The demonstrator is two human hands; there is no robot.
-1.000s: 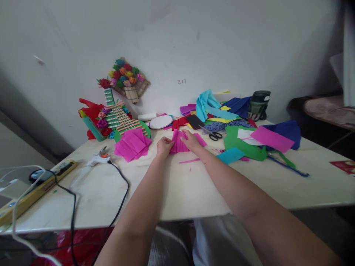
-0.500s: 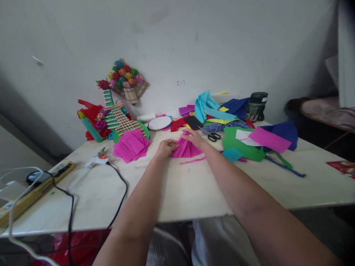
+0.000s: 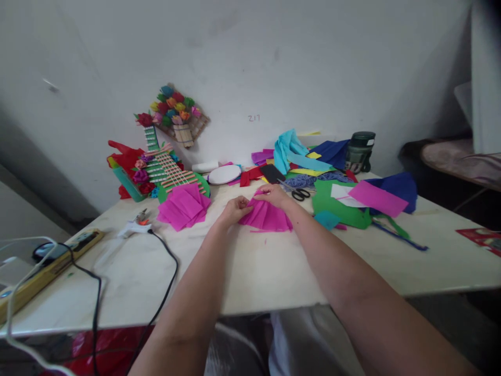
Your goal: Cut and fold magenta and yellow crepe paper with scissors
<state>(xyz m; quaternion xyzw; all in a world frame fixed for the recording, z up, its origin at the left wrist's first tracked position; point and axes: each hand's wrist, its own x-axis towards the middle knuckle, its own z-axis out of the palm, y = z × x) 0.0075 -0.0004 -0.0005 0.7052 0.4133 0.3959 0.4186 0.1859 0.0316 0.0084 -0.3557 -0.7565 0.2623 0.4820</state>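
Between my hands, a sheet of pink crepe paper (image 3: 268,215) is gathered in folds at its upper end and fans out toward me above the table. My left hand (image 3: 235,209) pinches its left edge with closed fingers. Thumb and fingers of my right hand (image 3: 272,196) pinch the gathered top. Just below the fanned edge lies a thin pink strip (image 3: 258,231), partly covered by the sheet. Left of my hands rests a stack of pink paper pieces (image 3: 183,206). Black-handled scissors (image 3: 300,195) lie beside my right hand.
Green paper (image 3: 340,209) and a pink sheet (image 3: 378,198) lie right; a dark green bottle (image 3: 359,152) stands behind. At left are a flower-decorated guitar craft (image 3: 172,172), a glue gun (image 3: 136,224) with its black cord, and a power strip (image 3: 58,266).
The pink paper's fan has spread wider and lower to the right, now partly over the thin strip. Both hands keep their pinch, with little shift.
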